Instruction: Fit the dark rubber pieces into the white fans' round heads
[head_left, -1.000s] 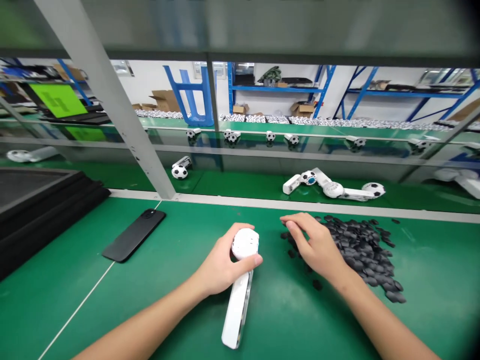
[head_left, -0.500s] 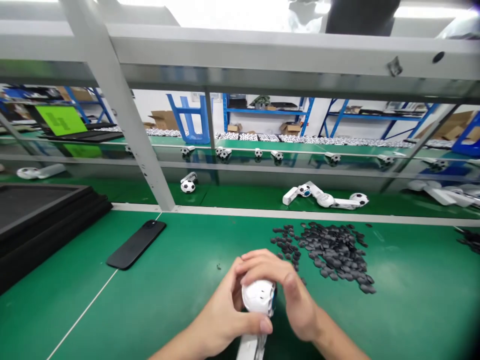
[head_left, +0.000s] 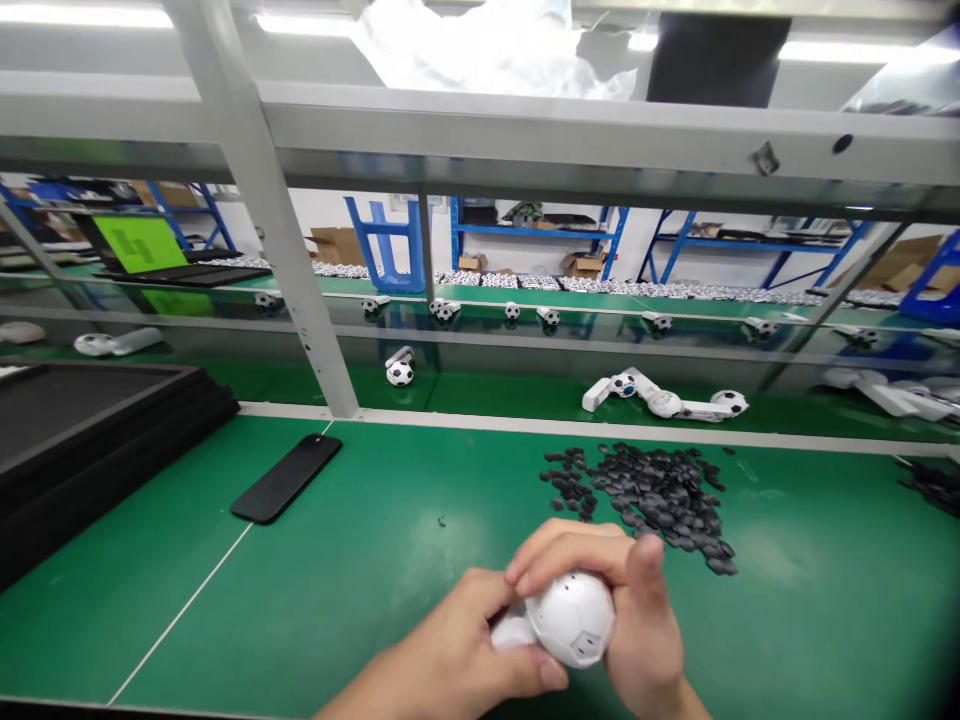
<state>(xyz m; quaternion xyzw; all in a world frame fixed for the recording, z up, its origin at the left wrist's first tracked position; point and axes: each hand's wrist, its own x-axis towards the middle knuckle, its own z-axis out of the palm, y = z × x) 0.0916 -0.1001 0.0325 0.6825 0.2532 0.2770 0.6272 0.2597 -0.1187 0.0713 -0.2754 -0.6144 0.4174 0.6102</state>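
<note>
A white ball-shaped piece with small slots and panel lines is held between both hands near the bottom of the view. My left hand grips its left side and the white part joined to it, thumb below. Curled over the top and right side of the ball is my right hand, its thumb pointing up. A pile of black flat pieces lies on the green table beyond my right hand.
A black phone lies on the left. Black stacked trays stand at the far left. Behind the white rail are a small ball piece and several white parts. A metal post rises left of centre.
The white piece has turned, so its rounded, slotted face shows more. Both hands have shifted right in the view, and the camera view has moved slightly.
</note>
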